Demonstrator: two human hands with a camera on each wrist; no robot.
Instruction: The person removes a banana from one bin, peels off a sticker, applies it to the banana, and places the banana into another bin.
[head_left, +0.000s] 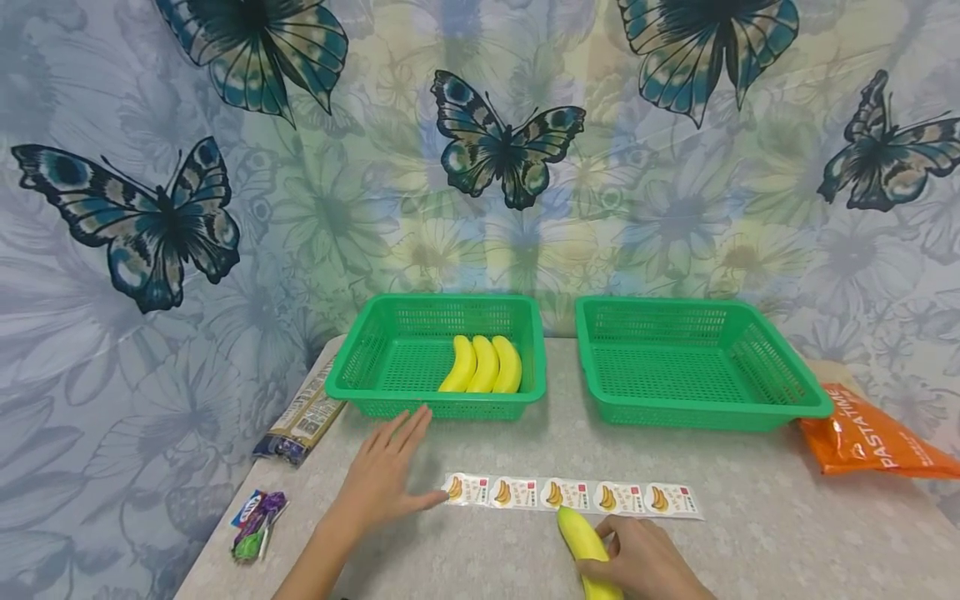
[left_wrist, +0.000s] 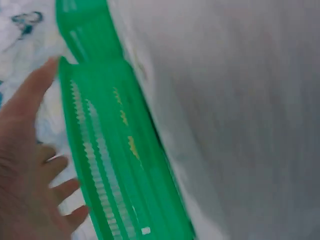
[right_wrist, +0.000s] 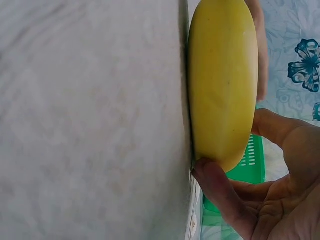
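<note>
Right hand holds a yellow banana low over the counter, just below the sticker strip.
Left hand, fingers flat, pins the strip's end; best keep the banana steady, pressing firmly.

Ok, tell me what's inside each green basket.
The left basket holds three bananas side by side toward its right end. The right basket shows only bare mesh floor. Its near wall hides a thin strip of floor behind it, so that strip cannot be checked.
</note>
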